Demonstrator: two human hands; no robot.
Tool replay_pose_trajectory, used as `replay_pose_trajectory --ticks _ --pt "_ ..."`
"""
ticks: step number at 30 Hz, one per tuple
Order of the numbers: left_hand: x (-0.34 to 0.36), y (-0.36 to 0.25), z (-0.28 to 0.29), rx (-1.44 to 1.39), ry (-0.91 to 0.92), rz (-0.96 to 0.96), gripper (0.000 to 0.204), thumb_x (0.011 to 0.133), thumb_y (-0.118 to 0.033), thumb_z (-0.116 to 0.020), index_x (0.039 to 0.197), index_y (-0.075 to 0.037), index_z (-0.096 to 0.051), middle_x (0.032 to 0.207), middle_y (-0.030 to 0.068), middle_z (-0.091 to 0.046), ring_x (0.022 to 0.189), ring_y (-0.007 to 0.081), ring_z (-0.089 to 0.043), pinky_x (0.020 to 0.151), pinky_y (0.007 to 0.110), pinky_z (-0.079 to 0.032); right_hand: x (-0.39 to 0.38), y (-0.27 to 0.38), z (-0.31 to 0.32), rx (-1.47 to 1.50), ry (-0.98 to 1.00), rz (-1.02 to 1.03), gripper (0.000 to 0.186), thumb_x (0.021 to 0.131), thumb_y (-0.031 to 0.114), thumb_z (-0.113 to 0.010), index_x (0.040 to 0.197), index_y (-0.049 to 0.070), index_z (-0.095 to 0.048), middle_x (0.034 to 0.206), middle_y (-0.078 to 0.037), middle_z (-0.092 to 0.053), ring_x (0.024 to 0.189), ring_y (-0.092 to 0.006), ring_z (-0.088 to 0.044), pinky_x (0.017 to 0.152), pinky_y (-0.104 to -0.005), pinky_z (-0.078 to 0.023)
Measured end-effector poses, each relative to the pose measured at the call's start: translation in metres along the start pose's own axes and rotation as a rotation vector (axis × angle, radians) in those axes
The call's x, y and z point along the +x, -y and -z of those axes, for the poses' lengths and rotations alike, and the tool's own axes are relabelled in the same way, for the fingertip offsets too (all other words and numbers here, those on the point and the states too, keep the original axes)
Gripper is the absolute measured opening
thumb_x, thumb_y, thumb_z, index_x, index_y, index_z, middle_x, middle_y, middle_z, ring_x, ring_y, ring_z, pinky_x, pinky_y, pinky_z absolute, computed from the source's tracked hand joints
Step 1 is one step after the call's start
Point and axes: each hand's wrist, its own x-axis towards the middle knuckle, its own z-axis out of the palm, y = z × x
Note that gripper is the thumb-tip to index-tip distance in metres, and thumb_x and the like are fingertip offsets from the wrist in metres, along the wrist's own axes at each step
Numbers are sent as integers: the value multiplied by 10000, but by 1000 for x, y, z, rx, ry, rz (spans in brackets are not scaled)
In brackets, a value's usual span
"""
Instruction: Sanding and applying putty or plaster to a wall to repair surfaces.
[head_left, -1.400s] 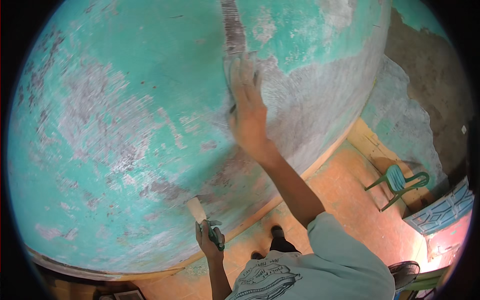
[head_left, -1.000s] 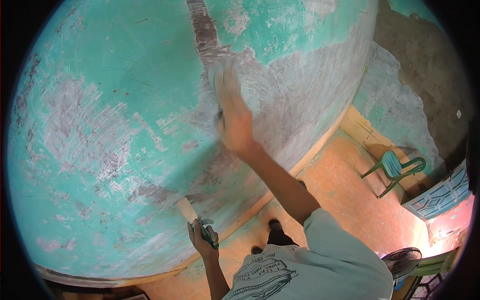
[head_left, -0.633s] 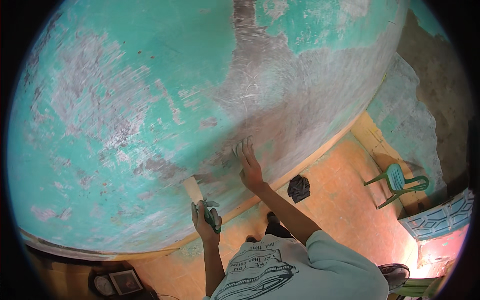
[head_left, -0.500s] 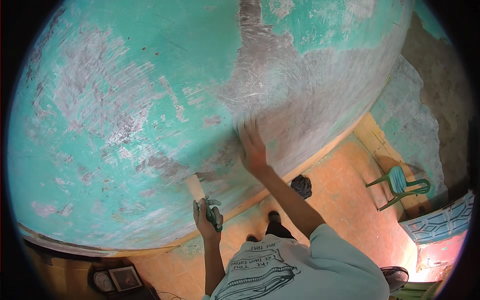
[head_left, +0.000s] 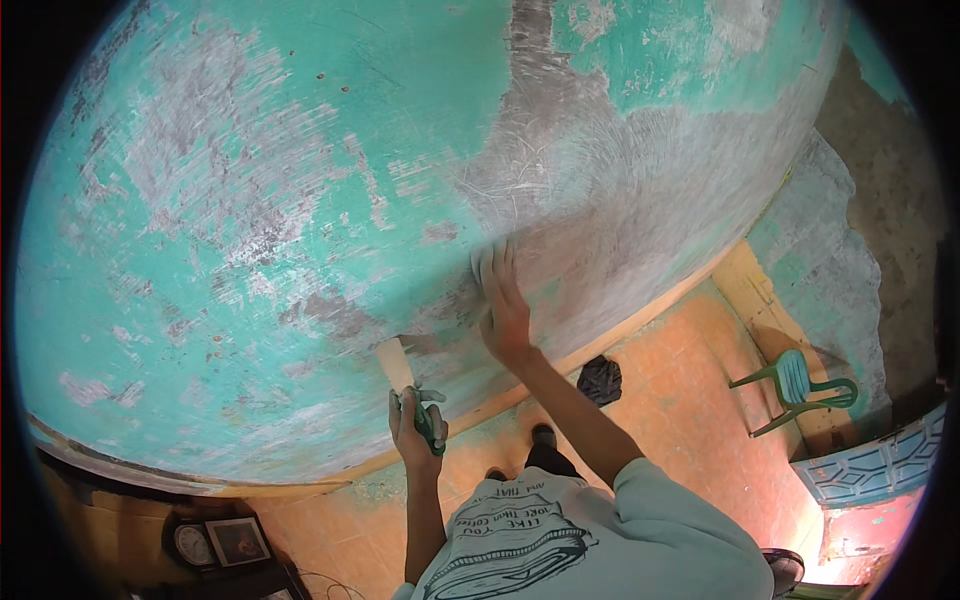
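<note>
A wall [head_left: 250, 120] fills the upper view, its turquoise paint scraped to grey in broad patches. My left hand [head_left: 418, 430] is closed round the green handle of a scraper [head_left: 393, 362], whose pale wide blade is at the wall's lower part, lower-left of the other hand. My right hand [head_left: 505, 310] lies against the wall at centre, fingers together and pointing up, over a small flat greyish thing that they mostly hide and that I cannot make out.
Orange floor tiles [head_left: 680, 400] run along the wall's foot, with a black crumpled bundle [head_left: 600, 380]. At right stand a green plastic chair [head_left: 795, 385], a blue patterned panel [head_left: 870, 460] and a fan [head_left: 783, 570]. A clock [head_left: 195, 542] and framed picture [head_left: 238, 543] are at lower left.
My right hand has come down from high on the wall to its lower middle, uncovering grey scratched surface. The view has shifted; my left hand still grips the scraper.
</note>
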Motion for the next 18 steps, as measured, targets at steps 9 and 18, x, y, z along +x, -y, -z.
replay_pose_trajectory --ticks 9,18 --pt "-1 -3 -4 23 -10 4 167 1069 -243 -457 1100 -83 -495 876 130 -650 405 84 -371 335 232 -285 21 3 4 10 -33 81 712 731 -179 -432 1434 -63 -434 1511 -266 -385 1429 -463 -318 1169 -543 -295" --pt "-3 -6 -3 48 -17 18 175 1064 -243 -471 1104 -78 -513 884 120 -655 398 83 -377 335 232 -279 54 11 18 -113 -47 93 660 795 -128 -444 1449 -41 -418 1526 -256 -368 1441 -447 -307 1170 -587 -251"
